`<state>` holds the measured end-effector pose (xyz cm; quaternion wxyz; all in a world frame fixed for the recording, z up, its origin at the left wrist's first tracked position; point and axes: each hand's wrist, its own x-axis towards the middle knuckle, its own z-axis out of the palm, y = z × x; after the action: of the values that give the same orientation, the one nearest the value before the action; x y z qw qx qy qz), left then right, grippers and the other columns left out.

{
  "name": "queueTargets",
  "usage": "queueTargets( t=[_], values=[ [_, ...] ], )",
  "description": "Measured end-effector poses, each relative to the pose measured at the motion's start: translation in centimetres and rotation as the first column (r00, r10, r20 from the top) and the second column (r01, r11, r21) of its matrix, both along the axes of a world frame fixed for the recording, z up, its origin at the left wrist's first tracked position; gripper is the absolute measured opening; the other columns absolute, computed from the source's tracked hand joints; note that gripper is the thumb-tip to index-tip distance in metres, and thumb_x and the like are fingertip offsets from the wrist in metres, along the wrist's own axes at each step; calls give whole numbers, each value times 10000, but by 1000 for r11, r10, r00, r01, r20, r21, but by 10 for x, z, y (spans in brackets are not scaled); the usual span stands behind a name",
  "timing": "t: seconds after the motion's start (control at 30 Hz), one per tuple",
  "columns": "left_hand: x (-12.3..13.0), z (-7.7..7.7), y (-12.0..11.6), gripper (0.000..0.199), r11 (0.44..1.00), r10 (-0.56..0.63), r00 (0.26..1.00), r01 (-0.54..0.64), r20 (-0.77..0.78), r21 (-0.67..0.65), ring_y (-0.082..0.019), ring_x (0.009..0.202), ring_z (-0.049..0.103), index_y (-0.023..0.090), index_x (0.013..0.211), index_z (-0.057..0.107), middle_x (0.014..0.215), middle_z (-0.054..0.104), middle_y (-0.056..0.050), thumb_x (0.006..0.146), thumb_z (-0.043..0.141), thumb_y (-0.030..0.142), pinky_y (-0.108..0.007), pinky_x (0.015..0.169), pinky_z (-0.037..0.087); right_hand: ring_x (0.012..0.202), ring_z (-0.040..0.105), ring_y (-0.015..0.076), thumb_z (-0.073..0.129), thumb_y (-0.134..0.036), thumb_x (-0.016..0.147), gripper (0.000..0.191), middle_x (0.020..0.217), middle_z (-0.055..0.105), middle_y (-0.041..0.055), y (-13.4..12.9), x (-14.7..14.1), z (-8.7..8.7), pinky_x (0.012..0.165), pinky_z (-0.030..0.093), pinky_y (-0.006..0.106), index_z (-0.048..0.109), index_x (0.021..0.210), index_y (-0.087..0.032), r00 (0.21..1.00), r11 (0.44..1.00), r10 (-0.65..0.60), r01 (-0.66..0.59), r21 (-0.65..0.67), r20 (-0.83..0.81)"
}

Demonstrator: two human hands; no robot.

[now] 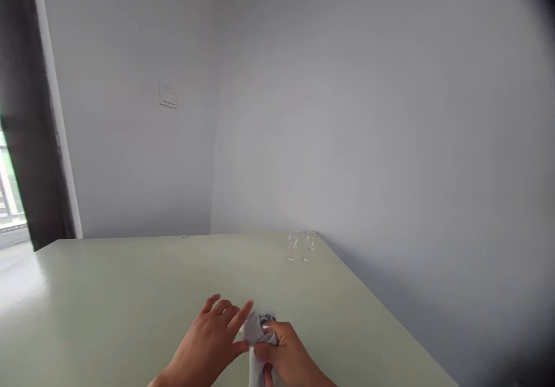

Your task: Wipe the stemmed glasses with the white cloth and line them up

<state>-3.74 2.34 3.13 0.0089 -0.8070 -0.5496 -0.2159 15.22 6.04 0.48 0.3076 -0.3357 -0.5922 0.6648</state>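
Grey cloth [259,330] bunched above the near tabletop [108,294], right hand [284,355] with grip pinching the cloth, left hand [212,338] fingers spread, touching its side, two small glasses [302,246] well apart at far edge, beside white wall [368,115].

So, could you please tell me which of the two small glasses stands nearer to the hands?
The left glass of the pair, though only slightly. The right glass beside it stands closer to the wall. Both are upright.

Both hands, left hand [212,335] and right hand [284,352], are bare, without sleeves or rings.
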Motion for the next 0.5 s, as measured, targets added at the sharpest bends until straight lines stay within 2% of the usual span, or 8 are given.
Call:
queueTargets(
  t=[0.07, 0.13, 0.17, 0.27, 0.33, 0.4, 0.43, 0.5],
  values=[
    [3, -5, 3, 533, 991, -8, 986, 29, -165, 127, -272, 987, 595, 334, 1317, 430, 1004, 685, -56, 809, 568, 255, -525, 991, 334, 280, 334, 63, 711, -550, 582, 452, 379, 440, -100, 0, -4, -3, 336, 318, 199, 577, 785, -169, 983, 984, -58, 27, -175, -175],
    [2, -7, 7, 494, 991, -28, 979, 54, -200, 126, -254, 892, 618, 337, 1307, 443, 911, 697, -36, 830, 534, 250, -483, 925, 400, 277, 295, 63, 693, -553, 605, 458, 312, 380, -112, -3, -2, 3, 336, 303, 192, 592, 819, -161, 975, 974, -34, -18, -228, -222],
    [0, -6, 9, 468, 995, -34, 985, 48, -170, 83, -247, 827, 622, 337, 1291, 466, 853, 700, -25, 830, 539, 307, -445, 857, 440, 296, 304, 60, 698, -524, 617, 436, 333, 390, -108, -5, 1, 9, 346, 292, 186, 606, 841, -162, 983, 979, -7, -31, -199, -186],
    [-3, 5, 9, 475, 984, -40, 998, 46, 43, -172, -223, 666, 604, 341, 1181, 572, 698, 692, 6, 751, 566, 544, -340, 662, 450, 448, 379, 63, 720, -353, 634, 262, 520, 476, -69, -13, 16, 30, 432, 293, 184, 661, 842, -206, 996, 993, 64, -70, 99, 57],
    [-4, 13, 6, 414, 897, -70, 961, 178, 268, -405, -186, 582, 586, 321, 1006, 657, 608, 660, 28, 727, 547, 606, -274, 559, 415, 554, 418, 92, 698, -278, 645, 103, 613, 508, -49, -14, 24, 39, 500, 314, 207, 680, 737, -234, 968, 937, 103, -172, 303, 229],
    [-3, 16, 3, 340, 799, -91, 905, 316, 416, -512, -163, 557, 584, 297, 847, 674, 589, 645, 34, 763, 517, 587, -239, 510, 398, 616, 450, 123, 671, -283, 670, 58, 646, 530, -39, -12, 28, 39, 553, 335, 232, 666, 640, -234, 933, 888, 151, -273, 370, 325],
    [-2, 15, 3, 319, 806, -95, 903, 316, 418, -500, -168, 586, 598, 298, 841, 673, 626, 661, 29, 778, 512, 566, -240, 527, 417, 623, 457, 129, 674, -298, 671, 98, 642, 528, -38, -9, 28, 36, 571, 340, 240, 655, 609, -224, 929, 889, 163, -284, 360, 331],
    [-1, 9, 2, 299, 921, -111, 958, 199, 265, -335, -213, 746, 639, 339, 1006, 650, 808, 711, 7, 791, 532, 510, -304, 680, 476, 619, 461, 122, 712, -339, 643, 144, 643, 520, -44, -3, 25, 23, 588, 347, 237, 650, 651, -210, 965, 951, 108, -171, 258, 240]
  ],
)
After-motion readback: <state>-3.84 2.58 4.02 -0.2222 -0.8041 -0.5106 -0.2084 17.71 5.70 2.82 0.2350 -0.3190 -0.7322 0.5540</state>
